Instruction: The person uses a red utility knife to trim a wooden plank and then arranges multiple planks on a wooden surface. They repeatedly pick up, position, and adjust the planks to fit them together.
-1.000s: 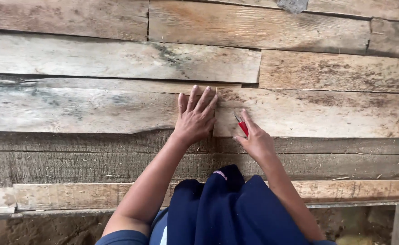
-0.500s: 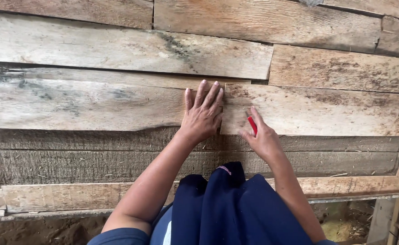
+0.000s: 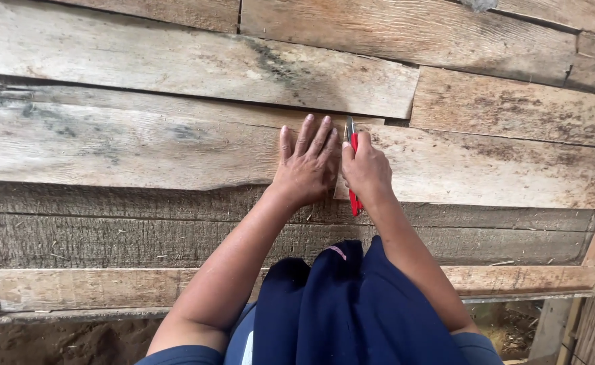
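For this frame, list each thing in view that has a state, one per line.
Left hand: open, flat on the left plank.
Right hand: closed around the red cutter.
Red cutter: blade out, tip at the right plank's top edge.
Left plank, right plank: butted end to end.

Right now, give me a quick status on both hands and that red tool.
Left hand flat on the plank. Right hand gripping the red-handled tool, tip up at the board joint. Nothing in the way.

Right hand (image 3: 365,169) raised red cutter (image 3: 353,165) upright
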